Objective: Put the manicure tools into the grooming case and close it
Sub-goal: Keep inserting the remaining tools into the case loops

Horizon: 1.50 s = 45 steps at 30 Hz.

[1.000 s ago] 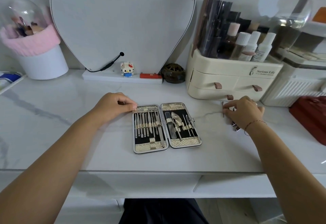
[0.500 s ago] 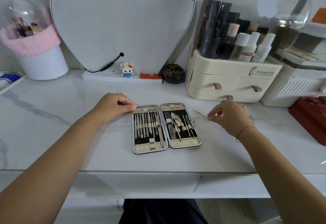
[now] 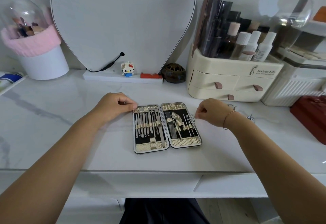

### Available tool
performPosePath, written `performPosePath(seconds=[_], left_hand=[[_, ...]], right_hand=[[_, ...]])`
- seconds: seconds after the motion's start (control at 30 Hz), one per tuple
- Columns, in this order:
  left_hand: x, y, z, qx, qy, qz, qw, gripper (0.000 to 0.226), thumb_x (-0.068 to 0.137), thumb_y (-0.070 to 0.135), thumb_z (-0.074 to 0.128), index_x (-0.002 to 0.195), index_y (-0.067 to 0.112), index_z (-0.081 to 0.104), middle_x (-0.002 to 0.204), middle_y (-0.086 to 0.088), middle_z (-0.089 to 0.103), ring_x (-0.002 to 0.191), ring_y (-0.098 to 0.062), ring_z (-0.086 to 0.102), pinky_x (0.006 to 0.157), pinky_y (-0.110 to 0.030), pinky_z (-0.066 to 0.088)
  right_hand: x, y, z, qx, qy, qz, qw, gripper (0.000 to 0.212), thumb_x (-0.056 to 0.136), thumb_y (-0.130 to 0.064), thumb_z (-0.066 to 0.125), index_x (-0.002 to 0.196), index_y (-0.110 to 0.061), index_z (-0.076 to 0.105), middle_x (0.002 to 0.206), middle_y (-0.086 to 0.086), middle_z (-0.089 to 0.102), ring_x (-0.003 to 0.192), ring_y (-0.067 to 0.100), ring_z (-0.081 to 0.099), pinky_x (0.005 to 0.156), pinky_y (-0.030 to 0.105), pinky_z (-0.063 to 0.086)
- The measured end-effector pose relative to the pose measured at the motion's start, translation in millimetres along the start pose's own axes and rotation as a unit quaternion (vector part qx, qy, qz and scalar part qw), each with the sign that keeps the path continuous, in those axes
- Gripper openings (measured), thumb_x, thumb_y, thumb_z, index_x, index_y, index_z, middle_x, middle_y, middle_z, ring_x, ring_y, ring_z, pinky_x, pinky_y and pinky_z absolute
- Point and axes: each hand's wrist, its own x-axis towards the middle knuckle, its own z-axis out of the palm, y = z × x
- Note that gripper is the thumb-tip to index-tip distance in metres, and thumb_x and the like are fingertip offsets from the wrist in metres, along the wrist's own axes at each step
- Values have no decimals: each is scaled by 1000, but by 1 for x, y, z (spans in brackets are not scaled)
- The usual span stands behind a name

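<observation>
1. The grooming case is laid open on the worktop, long axis pointing away from the person.
2. Its far left corner is gripped by the left hand.
3. A thin tool is pinched in the right hand, just right of the case's edge.

Heart-shaped mirror at back; cream cosmetics organizer right; pink-trimmed brush pot left; block figure on mirror base.

White marble table: open grooming case ctr, loose metal tools to R, cream organizer back R, mirror base back ctr, brush tub back L.
</observation>
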Motion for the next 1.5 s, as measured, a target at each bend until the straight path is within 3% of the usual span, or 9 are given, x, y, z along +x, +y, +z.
performPosePath(seconds=[0.07,0.2,0.33,0.4,0.47,1.0,1.17,1.37,1.5], left_hand=[[0,0,0,0,2,1,1000,6,75,17,77,81,20,77,90,0,70,90,-15,63,92,-33,47],[1,0,-1,7,0,1,1000,6,75,18,78,79,22,78,89,2,70,91,-18,64,93,-35,47],[1,0,-1,11,-2,0,1000,6,75,18,77,80,21,77,90,0,70,92,-19,64,95,-36,47],[1,1,-1,13,-2,-2,1000,5,75,19,77,80,22,77,91,0,70,93,-20,63,95,-37,47],[0,1,-1,8,0,-2,1000,5,75,19,78,77,24,77,91,0,70,94,-21,63,95,-37,47],[0,2,-1,13,-1,0,1000,6,75,19,77,78,25,77,92,-2,70,90,-17,62,88,-28,45],[1,1,0,18,-1,0,1000,7,76,17,76,83,18,77,93,-2,70,88,-12,62,83,-21,44],[1,1,0,9,3,0,1000,9,76,15,76,84,14,76,92,-3,70,83,-7,61,73,-5,43],[1,1,0,6,2,-2,1000,6,75,17,77,81,18,77,92,-2,70,86,-10,62,79,-14,44]], right_hand=[[-1,-2,0,-20,-19,-2,1000,24,93,-21,52,89,-4,68,73,-14,56,80,14,54,56,9,33],[-3,5,1,-6,12,-8,1000,27,93,-18,49,89,4,65,80,6,63,76,21,54,65,26,39],[0,10,1,260,38,-12,965,14,90,-6,54,77,-4,59,61,1,60,50,13,47,53,26,43],[4,9,2,366,33,-15,930,7,88,-2,57,86,-9,56,60,5,62,45,12,48,46,22,43],[8,4,2,402,12,-25,915,17,87,0,58,100,-10,55,59,5,63,45,12,50,45,20,44],[22,-5,18,379,65,-25,923,10,83,-4,66,91,-9,65,45,-11,63,44,-2,53,52,7,43],[25,-3,20,396,92,1,914,9,80,-4,69,84,-12,67,48,-6,64,44,2,52,53,11,45],[25,-4,19,387,73,2,919,5,81,-6,68,84,-9,67,70,11,68,48,5,52,55,15,45],[22,-4,18,357,60,-5,932,5,80,-9,70,84,-7,71,68,1,67,48,-3,54,52,7,43]])
